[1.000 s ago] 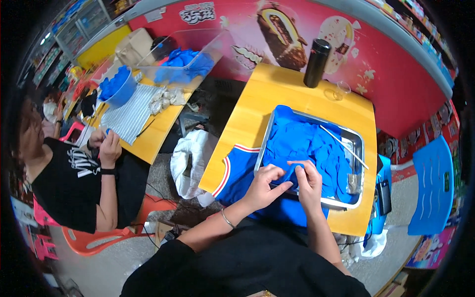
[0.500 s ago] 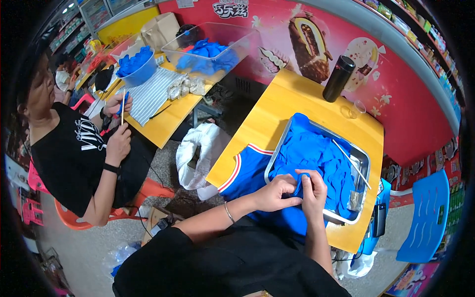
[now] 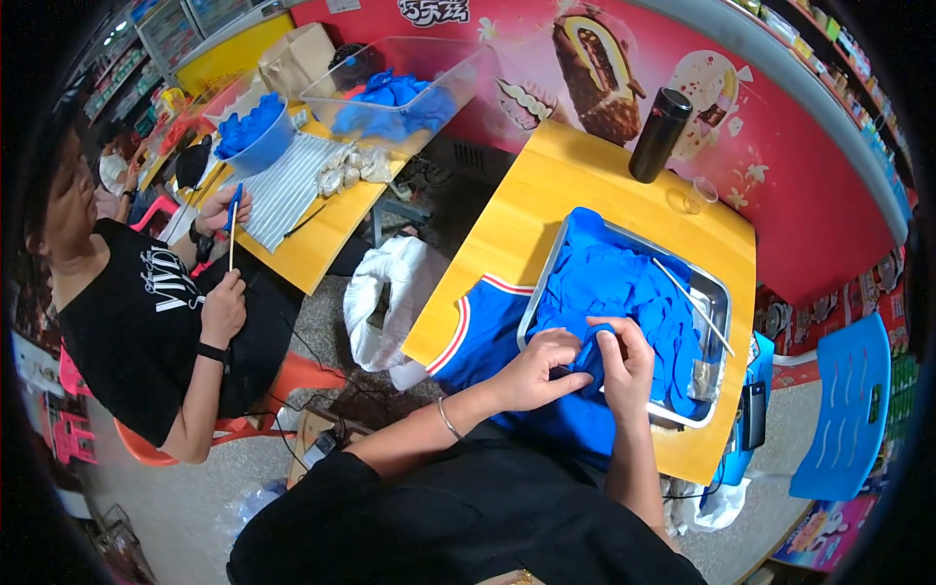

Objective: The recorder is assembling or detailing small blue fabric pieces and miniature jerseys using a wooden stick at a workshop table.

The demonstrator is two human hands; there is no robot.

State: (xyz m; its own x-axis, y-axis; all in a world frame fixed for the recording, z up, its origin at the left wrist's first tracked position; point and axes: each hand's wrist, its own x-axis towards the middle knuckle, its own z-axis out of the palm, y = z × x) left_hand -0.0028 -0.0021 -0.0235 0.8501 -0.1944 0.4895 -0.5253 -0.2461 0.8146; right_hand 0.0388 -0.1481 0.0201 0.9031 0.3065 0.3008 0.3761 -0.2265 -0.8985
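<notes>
My left hand (image 3: 538,375) and my right hand (image 3: 627,366) meet over the near edge of a metal tray (image 3: 723,300). Between them, both pinch a small piece of blue fabric (image 3: 589,359), partly covered by the fingers. A heap of similar blue fabric pieces (image 3: 624,283) fills most of the tray. Across its right side lies a thin white stick (image 3: 697,310), and a small clear packet (image 3: 701,378) rests in the near right corner. Under my forearms and left of the tray is a blue garment (image 3: 480,327) with red and white trim.
A black bottle (image 3: 662,136) and a clear cup (image 3: 694,195) stand at the back of the yellow table (image 3: 517,210). At left a seated person (image 3: 136,322) holds a blue piece and a stick. A white sack (image 3: 375,312) sits between the tables; a blue chair (image 3: 838,409) is at right.
My fingers have shifted slightly on the blue fabric, with the right hand a little lower. The person at left has lowered one hand along the stick. The whole view has moved slightly.
</notes>
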